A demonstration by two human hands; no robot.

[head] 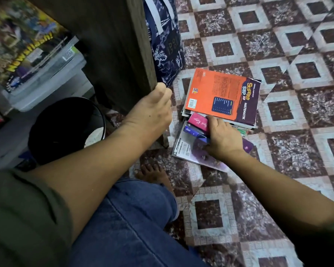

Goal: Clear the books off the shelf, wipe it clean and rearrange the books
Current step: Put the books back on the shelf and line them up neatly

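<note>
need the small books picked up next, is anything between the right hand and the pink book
Nothing visible does. The right hand is on the pink book, thumb against it, with the blue book next to it. The orange book lies beside them on its own stack, not over them.

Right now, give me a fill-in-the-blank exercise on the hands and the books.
1. The left hand grips the wooden side panel of the ____.
2. The right hand grips a small book coloured ____.
3. The orange book names its subject as ____.

Missing words: shelf; pink; MATEMATIK.
</note>
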